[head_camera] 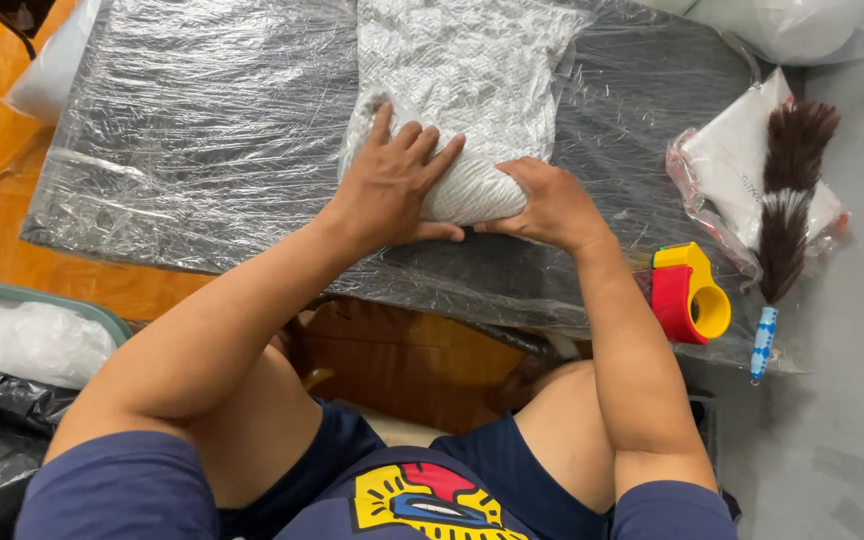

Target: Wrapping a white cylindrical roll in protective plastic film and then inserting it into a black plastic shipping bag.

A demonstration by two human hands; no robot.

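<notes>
The left hand lies flat and open on the near end of a soft white pillow. The right hand squeezes its near edge. The pillow lies on the plastic-covered counter, looking only partly pressed down. A tape roller and feather duster lie untouched.

Both forearms reach forward from the seated body and converge at the near end of the white pillow. The left hand lies palm down on that near end, fingers spread and pointing away, thumb tucked along the lower edge. The right hand is curled, knuckles up, gripping the near edge just beside the left hand's thumb.
</notes>
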